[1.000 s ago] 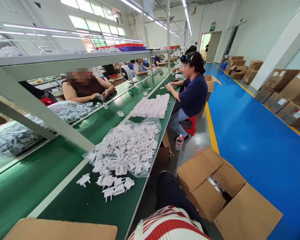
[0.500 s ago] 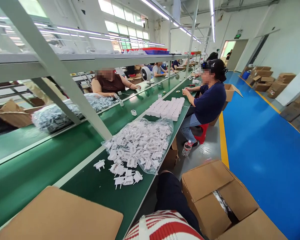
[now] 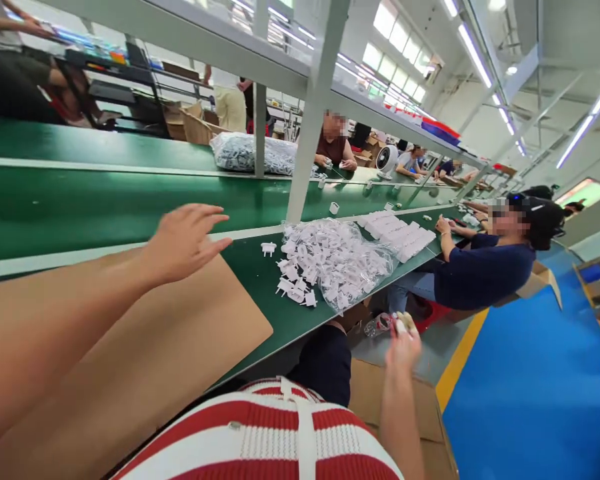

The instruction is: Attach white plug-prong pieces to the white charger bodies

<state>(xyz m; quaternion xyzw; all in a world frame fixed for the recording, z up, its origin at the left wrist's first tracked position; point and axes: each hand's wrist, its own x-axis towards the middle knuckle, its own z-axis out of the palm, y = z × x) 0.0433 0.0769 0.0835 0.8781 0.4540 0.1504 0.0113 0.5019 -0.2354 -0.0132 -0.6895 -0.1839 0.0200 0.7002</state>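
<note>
Cardboard sheet (image 3: 145, 360) on the green bench's near edge, left hand (image 3: 183, 240) spread above it.

Head view: the left hand hovers with fingers apart and flat, holding nothing, over the sheet's far edge. The right hand (image 3: 403, 347), beyond the bench's near edge above a box (image 3: 375, 400), has its back to the camera, so I cannot tell its grip. White plugs (image 3: 295, 290) spill from a bag (image 3: 340, 260) beside the sheet's right edge; bare green lies between.

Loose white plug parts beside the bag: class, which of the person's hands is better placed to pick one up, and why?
Probably the left hand: open, empty, over the cardboard sheet, near the loose white plug parts. The right hand is off the bench, seemingly holding something.
</note>
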